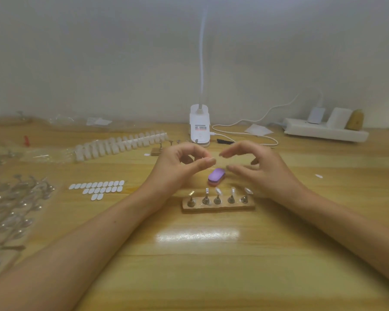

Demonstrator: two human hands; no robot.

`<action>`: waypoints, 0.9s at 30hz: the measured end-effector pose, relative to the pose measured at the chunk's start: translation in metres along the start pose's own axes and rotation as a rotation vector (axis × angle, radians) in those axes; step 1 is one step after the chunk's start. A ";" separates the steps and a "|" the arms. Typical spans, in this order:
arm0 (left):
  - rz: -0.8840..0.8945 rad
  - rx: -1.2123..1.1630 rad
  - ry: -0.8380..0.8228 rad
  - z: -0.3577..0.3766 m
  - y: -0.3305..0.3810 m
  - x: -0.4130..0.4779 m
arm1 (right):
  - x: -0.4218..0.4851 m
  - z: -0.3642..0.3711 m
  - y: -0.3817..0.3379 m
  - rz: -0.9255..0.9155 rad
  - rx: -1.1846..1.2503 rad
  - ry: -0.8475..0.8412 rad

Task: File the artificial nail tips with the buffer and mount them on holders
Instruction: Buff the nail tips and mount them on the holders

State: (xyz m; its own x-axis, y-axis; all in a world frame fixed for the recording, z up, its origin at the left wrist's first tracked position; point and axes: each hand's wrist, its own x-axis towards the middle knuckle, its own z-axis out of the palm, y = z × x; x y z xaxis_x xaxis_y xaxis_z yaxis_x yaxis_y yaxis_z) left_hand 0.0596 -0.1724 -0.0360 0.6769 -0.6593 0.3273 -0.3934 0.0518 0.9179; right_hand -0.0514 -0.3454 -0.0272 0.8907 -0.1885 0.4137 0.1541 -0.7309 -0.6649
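Observation:
My left hand (184, 167) hovers over the table with thumb and curled fingers pinching what looks like a small clear nail tip (211, 160), mostly hidden. My right hand (256, 167) hangs beside it with relaxed fingers and holds nothing. Below and between both hands, the purple buffer (216, 176) lies flat on the table. In front of it stands a wooden holder base (218, 207) with several metal holders. The three rightmost carry clear nail tips (233, 191); the two on the left (191, 194) have bare tops.
A sheet of white oval adhesive pads (99, 188) lies left of the base. Behind it are a long strip of nail tips (121, 143) and a second small holder stand (161, 149). Bags of spare holders (16, 198) sit far left. Lamp base (200, 127), cable and power strip (323, 130) line the wall.

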 end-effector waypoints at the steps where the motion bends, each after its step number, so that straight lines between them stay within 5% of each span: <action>1: -0.004 -0.004 -0.012 0.000 0.000 0.000 | 0.000 -0.003 -0.005 -0.083 -0.046 0.036; 5: 0.007 -0.022 -0.047 -0.001 0.001 -0.001 | -0.001 -0.004 -0.022 -0.366 -0.236 0.029; 10: 0.004 -0.025 -0.116 -0.005 0.007 -0.004 | -0.003 -0.002 -0.034 -0.383 -0.404 0.179; 16: 0.019 -0.059 -0.125 -0.011 0.015 -0.011 | -0.007 -0.002 -0.043 -0.254 -0.193 0.195; 20: 0.053 0.224 -0.322 -0.019 0.013 -0.020 | -0.019 0.003 -0.039 -0.091 0.066 0.117; 27: 0.153 0.229 -0.358 -0.011 -0.001 -0.026 | -0.029 0.017 -0.036 0.005 0.102 0.040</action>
State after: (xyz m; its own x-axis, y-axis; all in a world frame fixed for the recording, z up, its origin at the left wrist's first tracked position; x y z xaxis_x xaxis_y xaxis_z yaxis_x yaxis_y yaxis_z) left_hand 0.0492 -0.1475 -0.0424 0.3580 -0.8772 0.3199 -0.6269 0.0280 0.7786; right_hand -0.0756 -0.3022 -0.0255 0.8742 -0.2189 0.4334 0.1949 -0.6594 -0.7261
